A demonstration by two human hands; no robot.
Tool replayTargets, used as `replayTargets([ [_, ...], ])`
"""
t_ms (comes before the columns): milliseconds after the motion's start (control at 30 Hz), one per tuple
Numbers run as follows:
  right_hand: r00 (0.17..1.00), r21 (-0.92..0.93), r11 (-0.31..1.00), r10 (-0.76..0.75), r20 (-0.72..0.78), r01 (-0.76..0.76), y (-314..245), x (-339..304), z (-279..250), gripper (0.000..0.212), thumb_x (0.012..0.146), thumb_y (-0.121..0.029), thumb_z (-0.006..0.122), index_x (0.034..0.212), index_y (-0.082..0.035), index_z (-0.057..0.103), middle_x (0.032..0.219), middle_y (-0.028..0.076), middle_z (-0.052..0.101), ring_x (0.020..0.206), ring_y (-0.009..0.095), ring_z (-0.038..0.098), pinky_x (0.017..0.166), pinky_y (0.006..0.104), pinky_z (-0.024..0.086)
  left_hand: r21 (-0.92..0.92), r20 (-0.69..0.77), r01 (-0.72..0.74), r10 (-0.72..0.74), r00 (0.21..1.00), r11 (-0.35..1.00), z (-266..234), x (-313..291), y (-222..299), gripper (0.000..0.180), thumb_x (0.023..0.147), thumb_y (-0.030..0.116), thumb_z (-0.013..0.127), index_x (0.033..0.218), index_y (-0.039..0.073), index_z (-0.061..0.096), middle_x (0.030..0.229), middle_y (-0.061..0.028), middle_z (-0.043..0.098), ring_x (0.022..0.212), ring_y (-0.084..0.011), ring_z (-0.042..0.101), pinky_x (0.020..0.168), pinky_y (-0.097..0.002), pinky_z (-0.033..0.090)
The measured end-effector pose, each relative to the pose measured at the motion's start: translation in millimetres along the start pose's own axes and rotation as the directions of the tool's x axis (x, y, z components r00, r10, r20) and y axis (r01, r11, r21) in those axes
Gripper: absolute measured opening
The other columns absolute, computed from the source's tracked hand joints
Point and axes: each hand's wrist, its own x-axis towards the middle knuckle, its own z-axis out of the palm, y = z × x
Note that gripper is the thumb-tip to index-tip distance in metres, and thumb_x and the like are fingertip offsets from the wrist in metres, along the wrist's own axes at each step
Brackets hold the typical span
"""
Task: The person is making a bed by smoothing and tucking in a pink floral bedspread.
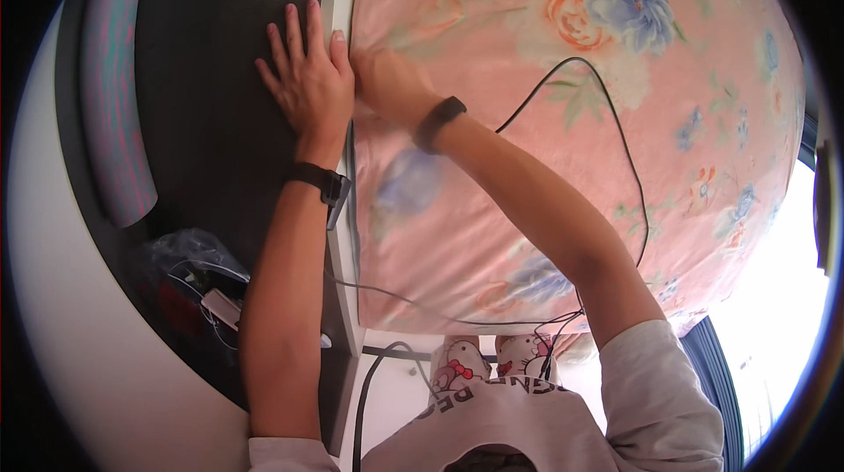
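Note:
My left hand (pixel 308 76) lies flat, fingers spread, on a dark panel (pixel 211 59) beside its pale edge strip (pixel 342 208). Close against it, my right hand (pixel 387 83) is at the border of a pink floral bed sheet (pixel 492 173), where the sheet meets that strip. Motion smears the right hand and its fingers are tucked out of sight, so whether it grips the fabric does not show. Dark bands circle both wrists. Creases run across the sheet near the right forearm.
A black cable (pixel 615 120) loops over the sheet and runs toward my lap. To the left lies a long pink-and-teal patterned roll (pixel 119 103). A clear plastic bag (pixel 189 252) and a small pale device with white cords (pixel 221 307) rest beside my left forearm.

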Motion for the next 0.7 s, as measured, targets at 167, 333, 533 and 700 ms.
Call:
replayTargets([
  [167,0.845,-0.398,0.897,-0.359,-0.397,0.194,4,-8,-16,0.010,0.086,-0.016,0.058,0.093,-0.009,0.059,0.100,0.009,0.059,0.099,0.027,0.059,0.078,0.0396,0.051,-0.008,-0.005,-0.013,0.013,1.000,1.000,0,1,3,0.051,0.100,0.037,0.048,0.148,0.021,0.043,0.154,-0.0081,0.040,0.142,-0.0363,0.035,0.112,-0.0627,0.026],
  [333,0.856,-0.512,0.850,-0.353,-0.379,0.124,2,-9,-4,0.014,0.084,-0.016,0.059,0.094,-0.007,0.059,0.100,0.010,0.058,0.098,0.027,0.057,0.079,0.0370,0.048,-0.033,-0.032,-0.004,0.003,0.999,0.999,0,1,0,0.050,0.100,0.036,0.048,0.147,0.021,0.044,0.154,-0.0077,0.041,0.142,-0.0363,0.035,0.112,-0.0633,0.026],
  [533,0.861,-0.509,0.860,-0.223,-0.457,-0.047,-5,-1,-2,0.021,0.082,-0.020,0.059,0.095,-0.004,0.061,0.097,0.012,0.060,0.092,0.029,0.059,0.076,0.0376,0.046,-0.048,-0.046,-0.016,0.014,0.999,0.999,1,2,3,0.049,0.100,0.036,0.048,0.147,0.021,0.044,0.153,-0.0077,0.042,0.142,-0.0366,0.035,0.111,-0.0641,0.026],
  [700,0.973,-0.421,0.903,-0.013,-0.229,-0.088,-22,17,-15,0.022,0.086,-0.027,0.060,0.092,-0.008,0.069,0.091,0.012,0.071,0.087,0.027,0.070,0.067,0.0358,0.053,-0.031,-0.020,-0.002,0.001,1.000,1.000,-3,0,-3,0.049,0.101,0.036,0.047,0.147,0.021,0.044,0.154,-0.0072,0.041,0.143,-0.0368,0.035,0.112,-0.0640,0.026],
])
